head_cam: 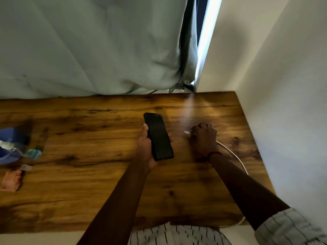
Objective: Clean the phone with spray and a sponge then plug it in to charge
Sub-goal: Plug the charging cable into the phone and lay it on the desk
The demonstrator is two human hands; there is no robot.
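Phone (158, 137), rigid, slick, glass-fronted: gripped along long edges in left hand (146, 149); limp white cable (231, 152), pinched behind its plug (186, 133) by closed right hand (204, 138).

Wood-grain counter (88, 191), grey-green curtain (88, 46) along far edge, white wall (283, 85) at right.

- Phone (158, 137) in the left hand (146, 147), over the worktop (88, 183) middle.
- Cable (233, 154) on the worktop near its right edge, its plug end under the right hand (204, 138), right of the phone.
- Sponge (11, 181) and bottle (12, 145) at the left edge.
- Curtain (88, 46) behind the far edge.
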